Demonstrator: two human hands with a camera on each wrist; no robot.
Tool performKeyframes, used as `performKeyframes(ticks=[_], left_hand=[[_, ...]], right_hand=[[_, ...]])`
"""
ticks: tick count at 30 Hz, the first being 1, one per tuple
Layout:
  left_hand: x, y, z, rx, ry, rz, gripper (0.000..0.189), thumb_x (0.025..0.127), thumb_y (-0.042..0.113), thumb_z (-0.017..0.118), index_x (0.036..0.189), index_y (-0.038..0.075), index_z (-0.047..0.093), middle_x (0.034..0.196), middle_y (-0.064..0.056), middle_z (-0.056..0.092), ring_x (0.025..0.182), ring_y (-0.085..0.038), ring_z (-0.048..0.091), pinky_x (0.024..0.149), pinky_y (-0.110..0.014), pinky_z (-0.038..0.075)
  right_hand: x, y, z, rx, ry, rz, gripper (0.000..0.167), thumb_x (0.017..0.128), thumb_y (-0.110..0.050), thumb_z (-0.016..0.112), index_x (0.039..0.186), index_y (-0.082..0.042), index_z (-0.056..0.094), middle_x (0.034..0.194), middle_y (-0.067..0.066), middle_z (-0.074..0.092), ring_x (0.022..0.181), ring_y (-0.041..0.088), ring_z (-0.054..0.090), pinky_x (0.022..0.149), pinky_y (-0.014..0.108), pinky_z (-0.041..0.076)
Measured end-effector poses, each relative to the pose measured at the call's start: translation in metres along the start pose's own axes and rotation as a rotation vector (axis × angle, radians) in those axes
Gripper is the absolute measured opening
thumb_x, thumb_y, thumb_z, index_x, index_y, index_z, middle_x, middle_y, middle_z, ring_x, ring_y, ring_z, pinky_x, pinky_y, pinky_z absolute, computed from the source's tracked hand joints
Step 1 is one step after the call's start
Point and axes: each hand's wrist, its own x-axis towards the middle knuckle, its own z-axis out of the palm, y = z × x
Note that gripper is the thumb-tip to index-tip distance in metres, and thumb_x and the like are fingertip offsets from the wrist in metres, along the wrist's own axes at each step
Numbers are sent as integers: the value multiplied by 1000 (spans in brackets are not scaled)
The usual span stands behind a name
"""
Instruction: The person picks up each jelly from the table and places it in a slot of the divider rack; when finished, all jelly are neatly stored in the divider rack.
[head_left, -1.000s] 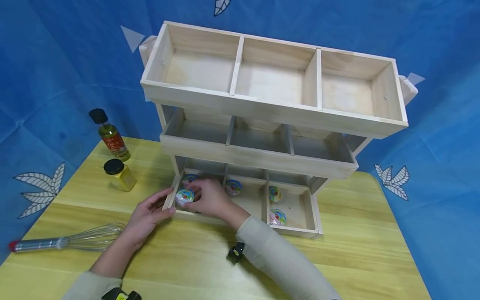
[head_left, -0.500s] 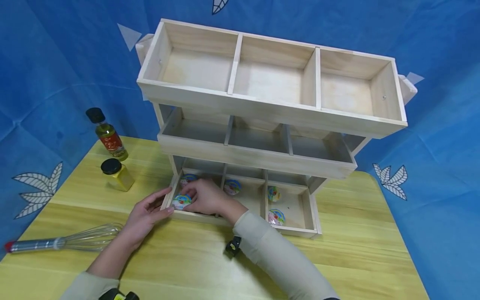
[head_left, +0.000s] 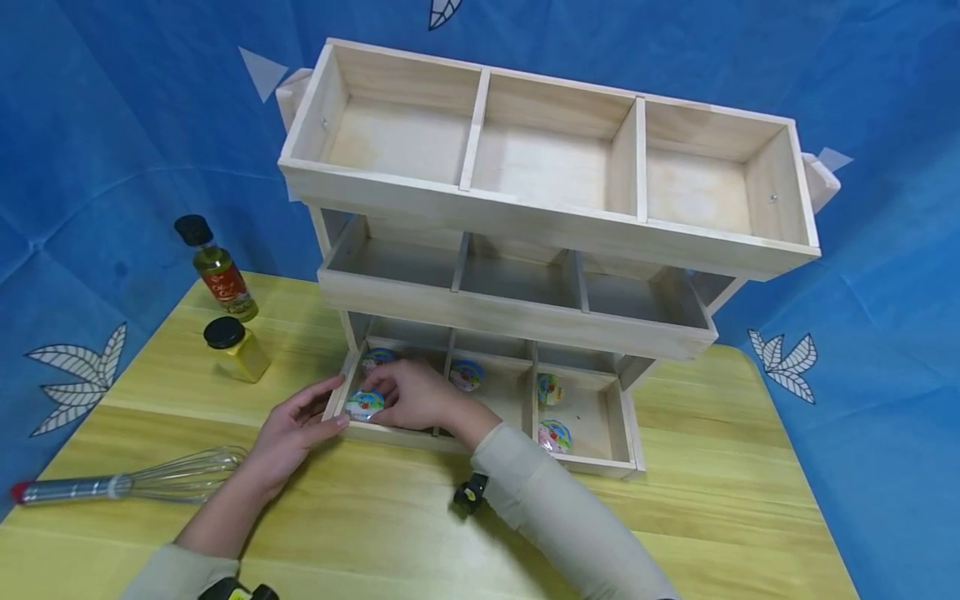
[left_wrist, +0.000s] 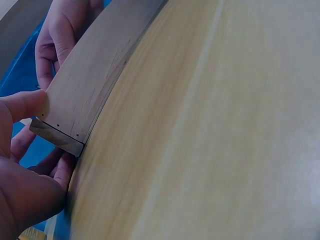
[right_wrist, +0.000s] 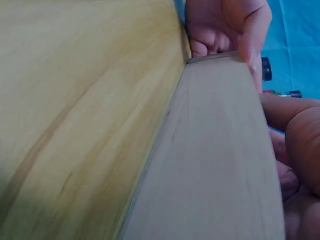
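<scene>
My left hand (head_left: pixel 288 433) grips the front left corner of a pale wooden shelf's bottom tray (head_left: pixel 412 437). In the left wrist view the thumb presses the front board (left_wrist: pixel 100 65) and the fingers lie around the side. Inside the left compartment, my right hand (head_left: pixel 422 396) holds a small jelly cup (head_left: pixel 365 405) with a colourful printed lid, at the front left corner. Behind it sits a second jelly cup (head_left: pixel 377 358), partly covered by the hand. In the right wrist view the front board hides what the curled fingers (right_wrist: pixel 305 145) hold.
Another jelly cup (head_left: pixel 467 375) lies in the middle compartment, and two more, one at the back (head_left: pixel 549 388) and one in front (head_left: pixel 554 436), are in the right one. An oil bottle (head_left: pixel 223 279), a black-lidded yellow jar (head_left: pixel 242 354) and a whisk (head_left: pixel 150 479) lie left. Upper tiers (head_left: pixel 517 310) overhang.
My right hand has brought the jelly cup slightly down and toward the compartment's front left corner, then stays there. The left hand keeps its place on the tray corner.
</scene>
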Motion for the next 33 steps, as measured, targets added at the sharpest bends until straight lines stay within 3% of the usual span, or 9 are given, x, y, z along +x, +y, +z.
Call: performKeyframes(ticks=[4, 9, 15, 18, 22, 25, 28, 30, 33], left_hand=[[1, -2, 0, 5, -7, 0, 63, 94, 8, 71, 149, -3, 42, 151, -22, 37, 135, -34, 38, 96, -16, 41], [3, -3, -1, 22, -10, 2, 63, 94, 10, 71, 149, -2, 42, 151, -21, 38, 132, -25, 42, 96, -17, 42], [3, -1, -2, 23, -11, 10, 63, 95, 11, 70, 149, -3, 42, 150, -24, 38, 133, -33, 40, 96, -16, 42], [3, 0, -2, 22, -9, 1, 63, 95, 10, 70, 149, -2, 41, 149, -24, 39, 132, -30, 42, 95, -16, 42], [2, 3, -1, 38, -2, -13, 63, 94, 10, 70, 150, -1, 42, 147, -24, 42, 127, -20, 47, 93, -17, 44], [0, 7, 1, 61, 18, -12, 62, 94, 8, 70, 149, -1, 43, 144, -26, 44, 126, -25, 48, 92, -18, 45], [-5, 15, 7, 180, 53, 34, 60, 93, 4, 69, 147, -4, 43, 145, -29, 42, 129, -38, 45, 100, -30, 45], [-9, 20, 13, 352, 94, 109, 60, 92, 4, 69, 145, -5, 44, 148, -31, 38, 131, -47, 41, 105, -47, 40], [-17, 31, 25, 624, 168, 267, 66, 89, 7, 72, 146, -5, 42, 154, -33, 25, 134, -55, 31, 102, -69, 29]], right_hand=[[-6, -4, -4, -4, 0, -12, 40, 84, -11, 82, 122, -7, 67, 107, 0, 71, 89, 6, 65, 78, 17, 50], [-16, -8, -8, -106, 50, -83, 42, 86, -21, 81, 124, -10, 67, 117, 0, 69, 103, 10, 63, 86, 19, 47], [-29, -22, -15, -169, 105, -178, 43, 89, -29, 79, 127, -12, 68, 128, -3, 64, 114, 11, 60, 93, 21, 45], [-38, -32, -18, -173, 129, -228, 45, 91, -31, 76, 130, -12, 65, 130, -6, 63, 118, 8, 56, 98, 21, 42], [-53, -43, -20, -196, 225, -332, 42, 94, -29, 72, 132, -14, 64, 130, -7, 62, 122, 4, 52, 102, 21, 39], [-64, -48, -20, -214, 350, -426, 41, 94, -25, 73, 131, -11, 64, 131, -1, 63, 125, 8, 52, 104, 24, 38], [-75, -51, -19, -215, 478, -513, 42, 91, -22, 75, 130, -9, 65, 133, 4, 62, 127, 13, 52, 106, 28, 38], [-82, -52, -20, -220, 557, -556, 45, 89, -21, 77, 129, -7, 65, 136, 7, 60, 129, 17, 51, 108, 33, 37], [-92, -54, -22, -239, 654, -595, 50, 86, -22, 78, 130, -4, 63, 142, 11, 55, 132, 25, 48, 109, 41, 36]])
